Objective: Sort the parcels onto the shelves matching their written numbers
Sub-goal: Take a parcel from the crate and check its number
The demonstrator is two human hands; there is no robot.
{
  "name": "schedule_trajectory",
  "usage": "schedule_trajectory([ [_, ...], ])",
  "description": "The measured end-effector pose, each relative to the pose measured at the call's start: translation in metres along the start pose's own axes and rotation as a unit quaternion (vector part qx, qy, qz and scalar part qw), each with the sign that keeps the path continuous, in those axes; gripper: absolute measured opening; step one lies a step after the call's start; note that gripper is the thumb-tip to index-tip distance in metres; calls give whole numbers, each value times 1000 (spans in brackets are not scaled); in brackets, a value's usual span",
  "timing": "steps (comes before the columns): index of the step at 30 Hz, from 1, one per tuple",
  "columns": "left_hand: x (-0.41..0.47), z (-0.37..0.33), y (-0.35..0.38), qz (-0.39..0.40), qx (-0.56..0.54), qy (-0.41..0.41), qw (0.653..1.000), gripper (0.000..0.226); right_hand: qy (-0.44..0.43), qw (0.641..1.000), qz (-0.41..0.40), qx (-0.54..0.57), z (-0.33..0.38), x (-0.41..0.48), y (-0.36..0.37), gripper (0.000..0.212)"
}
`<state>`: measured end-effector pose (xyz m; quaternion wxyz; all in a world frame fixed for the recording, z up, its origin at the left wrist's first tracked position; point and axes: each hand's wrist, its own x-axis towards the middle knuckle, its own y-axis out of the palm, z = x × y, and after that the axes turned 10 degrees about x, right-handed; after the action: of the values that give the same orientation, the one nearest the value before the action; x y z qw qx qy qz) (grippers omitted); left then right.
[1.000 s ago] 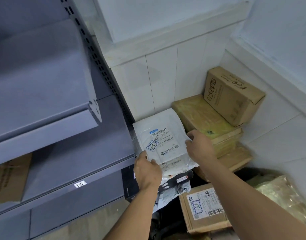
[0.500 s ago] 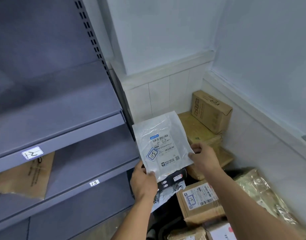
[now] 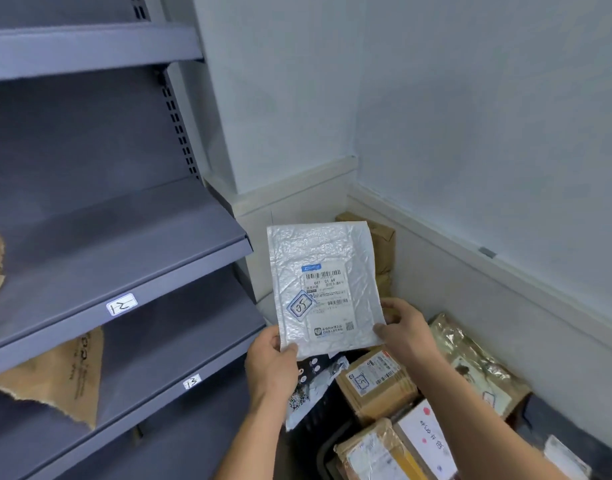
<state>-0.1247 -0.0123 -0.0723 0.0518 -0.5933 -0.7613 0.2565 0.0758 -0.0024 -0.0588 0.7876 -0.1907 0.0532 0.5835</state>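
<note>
I hold a flat white padded envelope (image 3: 327, 289) upright in front of me, its label marked "05" in blue pen. My left hand (image 3: 271, 365) pinches its lower left corner, and my right hand (image 3: 403, 329) pinches its lower right edge. To the left stands a grey metal shelf rack (image 3: 117, 237). One shelf edge carries a tag reading "12" (image 3: 122, 304), the one below a tag reading "13" (image 3: 192, 381).
Below my hands lies a pile of parcels: a brown box (image 3: 377, 382) marked "15", a black-and-white bag (image 3: 309, 382), a shiny wrapped parcel (image 3: 477, 362), a white box (image 3: 429, 441). Cardboard boxes (image 3: 382, 251) are stacked in the wall corner. Torn brown cardboard (image 3: 65, 368) lies on the shelves.
Both hands have lifted the envelope higher, away from the pile. My view has swung upward, so the shelves tagged 12 and 13 and more wall now show.
</note>
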Motion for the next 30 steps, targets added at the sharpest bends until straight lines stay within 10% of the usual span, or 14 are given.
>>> schedule_trajectory([
  [16, -99, 7, -57, 18, 6, 74, 997, 35, -67, 996, -66, -1, -16, -116, -28, 21],
  [30, -218, 13, -55, -53, -42, 36, 997, 52, -115, 991, 50, 45, -22, -180, -82, 25],
])
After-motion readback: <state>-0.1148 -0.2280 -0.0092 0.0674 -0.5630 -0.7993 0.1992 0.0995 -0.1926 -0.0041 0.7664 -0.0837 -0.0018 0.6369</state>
